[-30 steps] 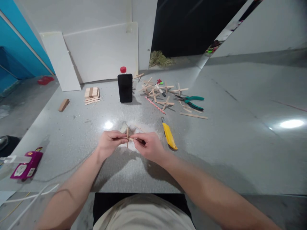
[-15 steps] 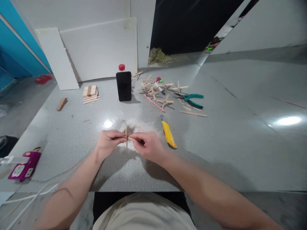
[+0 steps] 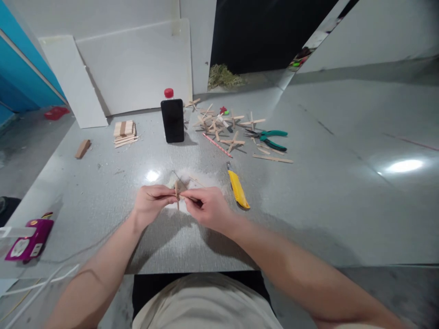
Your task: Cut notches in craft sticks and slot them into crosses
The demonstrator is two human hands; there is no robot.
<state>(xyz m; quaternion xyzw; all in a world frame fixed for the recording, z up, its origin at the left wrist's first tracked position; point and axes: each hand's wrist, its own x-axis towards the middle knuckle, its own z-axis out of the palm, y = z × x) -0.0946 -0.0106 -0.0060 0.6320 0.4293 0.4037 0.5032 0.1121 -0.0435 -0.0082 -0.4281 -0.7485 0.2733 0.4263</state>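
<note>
My left hand (image 3: 151, 204) and my right hand (image 3: 207, 208) meet over the middle of the grey table (image 3: 308, 219). Both pinch a small cross of wooden sticks (image 3: 177, 193), which stands upright between the fingertips. Each hand's fingers are closed on a stick end. Below the cross lies a pale patch of dust or shavings (image 3: 192, 180) on the table top.
A yellow utility knife (image 3: 238, 189) lies right of my hands. Farther back are a black phone (image 3: 172, 120) propped against a red-capped bottle (image 3: 168, 93), several finished stick crosses (image 3: 219, 125), green pliers (image 3: 270, 139), a stick stack (image 3: 124, 132), a wooden block (image 3: 82, 148). A purple box (image 3: 29, 240) sits left.
My hands stay pinched on the stick cross with little change. The camera has shifted slightly, so everything sits a bit lower-left in view.
</note>
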